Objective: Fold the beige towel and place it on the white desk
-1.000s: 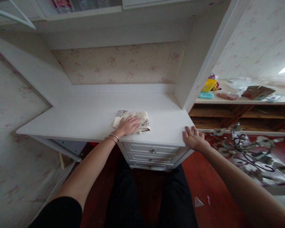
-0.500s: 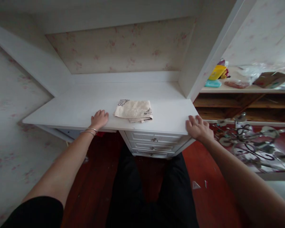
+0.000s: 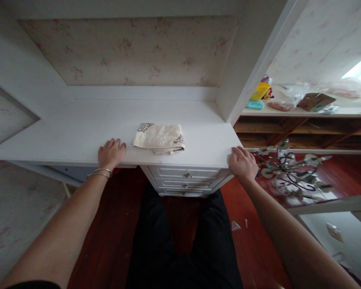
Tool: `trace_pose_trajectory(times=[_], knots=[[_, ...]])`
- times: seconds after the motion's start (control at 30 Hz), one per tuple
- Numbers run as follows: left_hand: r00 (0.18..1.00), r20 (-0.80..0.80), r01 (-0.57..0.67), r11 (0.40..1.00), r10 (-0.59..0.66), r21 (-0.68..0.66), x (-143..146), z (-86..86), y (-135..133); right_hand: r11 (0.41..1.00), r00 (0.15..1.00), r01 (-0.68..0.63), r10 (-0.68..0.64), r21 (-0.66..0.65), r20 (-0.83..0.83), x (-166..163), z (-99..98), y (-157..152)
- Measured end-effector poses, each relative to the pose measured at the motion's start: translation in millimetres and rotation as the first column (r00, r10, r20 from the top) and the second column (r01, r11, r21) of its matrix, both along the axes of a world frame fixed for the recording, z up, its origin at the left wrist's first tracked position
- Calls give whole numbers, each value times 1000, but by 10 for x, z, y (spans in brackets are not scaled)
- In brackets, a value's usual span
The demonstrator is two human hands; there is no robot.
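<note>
A white desk with a hutch stretches across in front of me. My left hand rests palm down on its front edge, fingers spread on the top and a bangle at the wrist. At the desk's right front corner lies my right hand, its fingers loosely bent over the top and side edge; part of its underside is hidden. Between the two hands, nearer the left one, sits a folded beige cloth with dark patterned corners. Neither hand touches it. Nothing shows in either hand.
Below the desktop are drawers with small knobs. To the right, a chandelier with curved arms lies low by a wooden shelf unit. A yellow container, a cardboard box and plastic bags stand on that unit. Scraps lie on the red floor.
My view has turned to the right, so the desk and cloth sit further left in the picture. Both hands keep their places on the desk edges, and the cloth lies as before.
</note>
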State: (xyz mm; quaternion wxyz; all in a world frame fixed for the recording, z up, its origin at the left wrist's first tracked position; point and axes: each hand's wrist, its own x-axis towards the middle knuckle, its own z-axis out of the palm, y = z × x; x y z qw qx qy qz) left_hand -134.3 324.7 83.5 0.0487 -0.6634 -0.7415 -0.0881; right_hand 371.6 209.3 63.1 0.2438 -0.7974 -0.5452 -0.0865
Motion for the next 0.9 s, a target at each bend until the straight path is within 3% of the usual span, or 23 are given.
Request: trace_pose_trajectory(times=[0.07,0.17,0.9], knots=[[1000,-7,4,1000,-4,1,2,-8,-4,995,1000,-16,16,102,1,18,-91,-15],[1000,-13,1,1000,-1,-6,3,-16,-3,987,999,-36,39,156,-15,41,-166,-29],[1000,-3,-21,1000,21,-5,12,1,-21,986,999,-38,37,162,6,56,-206,-37]])
